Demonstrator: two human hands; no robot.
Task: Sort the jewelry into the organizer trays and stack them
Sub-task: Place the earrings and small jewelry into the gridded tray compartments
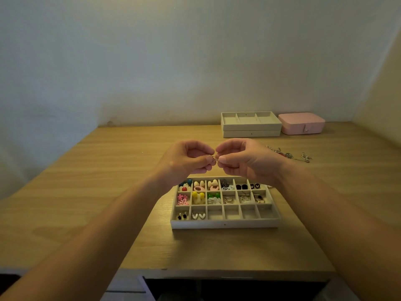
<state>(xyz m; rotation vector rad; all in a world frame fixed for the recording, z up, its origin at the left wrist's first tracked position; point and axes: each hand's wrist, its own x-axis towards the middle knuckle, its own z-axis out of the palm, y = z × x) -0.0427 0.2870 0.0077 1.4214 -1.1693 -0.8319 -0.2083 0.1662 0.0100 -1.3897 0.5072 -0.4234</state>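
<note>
A white organizer tray with many small compartments lies on the wooden desk in front of me. Its two far rows hold colourful earrings and rings; four near-row cells on the right are bare. Above the tray's far edge, my left hand and my right hand meet fingertip to fingertip. Both pinch a small metal earring between them. A loose pile of jewelry lies on the desk to the right.
Two stacked white trays with three wide compartments stand at the back against the wall. A closed pink jewelry box sits right of them. The desk's front edge runs below the tray, with dark space under it.
</note>
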